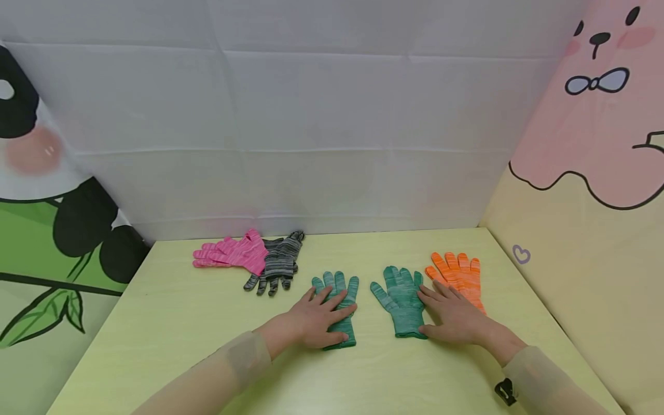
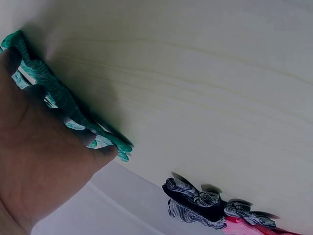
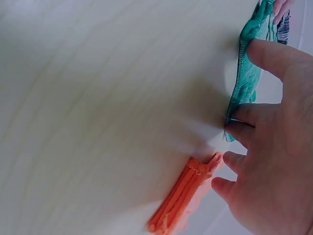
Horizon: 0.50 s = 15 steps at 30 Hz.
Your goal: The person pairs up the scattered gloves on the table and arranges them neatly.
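Pale yellow counter (image 1: 207,328). The left hand (image 1: 317,324) lies, fingers spread apart, on one green glove (image 1: 346,327); the right hand (image 1: 459,317), fingers outstretched, touches a second green glove (image 1: 404,302), beside orange gloves (image 1: 463,281). Behind, left: pink gloves (image 1: 233,253), gray gloves (image 1: 281,259).

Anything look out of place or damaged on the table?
Only the pink gloves and gray gloves look untidy: toward the back left of the table, they lie bunched together, pointing different ways, while the green gloves lie spread apart. No spill or damage shows.
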Available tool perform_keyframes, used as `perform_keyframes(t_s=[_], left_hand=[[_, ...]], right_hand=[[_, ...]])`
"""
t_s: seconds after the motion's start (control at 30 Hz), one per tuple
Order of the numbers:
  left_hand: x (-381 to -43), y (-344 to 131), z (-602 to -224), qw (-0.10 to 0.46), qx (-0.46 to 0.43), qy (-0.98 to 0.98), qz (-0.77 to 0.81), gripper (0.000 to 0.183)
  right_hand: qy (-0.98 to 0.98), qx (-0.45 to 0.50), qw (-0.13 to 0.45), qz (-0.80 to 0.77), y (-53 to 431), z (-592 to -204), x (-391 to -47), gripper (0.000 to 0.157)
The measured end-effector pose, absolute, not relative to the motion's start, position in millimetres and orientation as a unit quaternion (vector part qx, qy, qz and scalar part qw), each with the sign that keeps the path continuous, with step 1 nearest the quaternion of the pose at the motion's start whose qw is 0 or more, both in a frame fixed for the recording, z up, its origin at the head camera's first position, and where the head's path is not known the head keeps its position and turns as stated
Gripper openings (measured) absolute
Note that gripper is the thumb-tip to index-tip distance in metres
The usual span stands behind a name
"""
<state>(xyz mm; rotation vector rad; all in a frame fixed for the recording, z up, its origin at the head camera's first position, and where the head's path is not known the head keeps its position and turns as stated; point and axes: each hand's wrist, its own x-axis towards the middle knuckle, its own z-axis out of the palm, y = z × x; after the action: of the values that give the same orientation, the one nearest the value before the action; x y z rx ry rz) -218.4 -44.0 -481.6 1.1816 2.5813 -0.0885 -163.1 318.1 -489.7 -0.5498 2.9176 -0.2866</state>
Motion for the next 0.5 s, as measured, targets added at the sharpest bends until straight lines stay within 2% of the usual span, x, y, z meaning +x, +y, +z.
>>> perform_keyframes(t_s=[0.3, 0.5], left_hand=[[-220.6, -45.8, -482.8, 0.151, 0.423, 0.893, -0.026, 0.070], [-223.4, -51.0, -482.2, 0.110, 0.426, 0.898, 0.004, 0.074]], right_hand=[[0.975, -0.185, 0.084, -0.092, 316.3, -485.0, -163.1, 0.089], [0.975, -0.187, 0.082, -0.085, 314.9, -483.5, -162.3, 0.088]])
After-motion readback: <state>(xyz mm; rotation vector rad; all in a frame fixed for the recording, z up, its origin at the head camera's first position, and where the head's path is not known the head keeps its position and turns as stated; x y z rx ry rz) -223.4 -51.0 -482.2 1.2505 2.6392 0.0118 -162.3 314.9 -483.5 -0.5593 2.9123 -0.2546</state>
